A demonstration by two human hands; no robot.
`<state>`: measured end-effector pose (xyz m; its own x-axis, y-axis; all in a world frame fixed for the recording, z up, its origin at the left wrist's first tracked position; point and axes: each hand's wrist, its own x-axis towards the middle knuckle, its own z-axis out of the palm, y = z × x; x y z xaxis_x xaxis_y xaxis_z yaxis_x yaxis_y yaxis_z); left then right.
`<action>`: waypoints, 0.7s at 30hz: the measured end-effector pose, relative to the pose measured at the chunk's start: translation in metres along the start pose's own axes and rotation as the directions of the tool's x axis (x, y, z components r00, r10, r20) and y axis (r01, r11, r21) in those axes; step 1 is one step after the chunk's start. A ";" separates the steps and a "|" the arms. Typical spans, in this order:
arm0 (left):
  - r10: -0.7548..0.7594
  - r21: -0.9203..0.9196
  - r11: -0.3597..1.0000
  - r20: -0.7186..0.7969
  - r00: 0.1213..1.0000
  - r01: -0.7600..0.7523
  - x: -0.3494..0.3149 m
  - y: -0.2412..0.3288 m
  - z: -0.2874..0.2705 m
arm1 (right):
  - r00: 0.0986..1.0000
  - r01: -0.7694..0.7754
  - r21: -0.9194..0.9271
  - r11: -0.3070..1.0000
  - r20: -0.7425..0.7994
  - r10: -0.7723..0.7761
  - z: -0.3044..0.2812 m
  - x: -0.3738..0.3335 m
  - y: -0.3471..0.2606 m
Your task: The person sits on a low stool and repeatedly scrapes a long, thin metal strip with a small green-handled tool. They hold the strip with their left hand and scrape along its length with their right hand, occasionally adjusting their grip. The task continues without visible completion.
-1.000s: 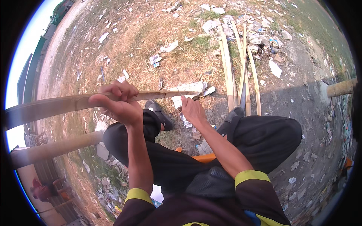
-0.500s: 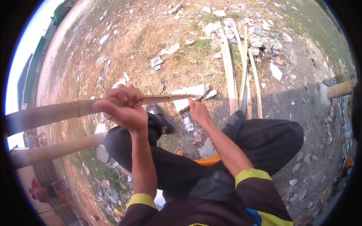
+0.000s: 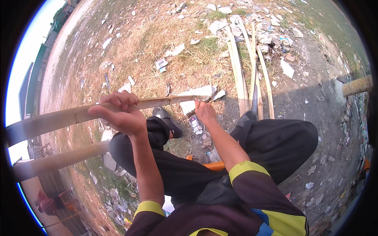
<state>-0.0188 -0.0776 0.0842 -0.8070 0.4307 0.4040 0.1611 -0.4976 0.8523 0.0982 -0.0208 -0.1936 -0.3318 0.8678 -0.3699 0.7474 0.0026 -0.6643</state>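
Note:
A long split bamboo strip (image 3: 75, 115) runs from the left rim to the middle of the view, sloping up toward its far right end. My left hand (image 3: 120, 111) is closed over it, fingers curled across the top and thumb stretched along the near side. Close by the strip's right end, my right hand (image 3: 205, 112) is closed in a pinch, its fingertips against or just below the strip's edge. What those fingers hold, if anything, is too small to make out. Both hands are above the ground between my bent knees.
Several split bamboo strips (image 3: 252, 67) lie on the ground ahead, right of centre. A round pole (image 3: 59, 157) stands out at the left, another (image 3: 356, 85) at the right rim. Paper scraps and rubble litter the ground. An orange seat edge (image 3: 214, 166) shows beneath me; a person (image 3: 48, 203) is at lower left.
My left hand has shifted slightly left and down with the bamboo strip. My right hand has moved a little left and up, staying by the strip's end.

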 end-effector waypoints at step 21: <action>-0.071 -0.072 0.994 0.109 0.992 0.079 -0.006 0.011 -0.030 | 0.968 -0.250 -0.081 0.965 -0.003 0.250 -0.027 -0.046 0.086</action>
<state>-0.0291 -0.1085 0.0816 -0.7500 0.5443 0.3759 0.0552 -0.5148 0.8556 0.1927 -0.0470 -0.2160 -0.1323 0.8426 -0.5221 0.8509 -0.1736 -0.4958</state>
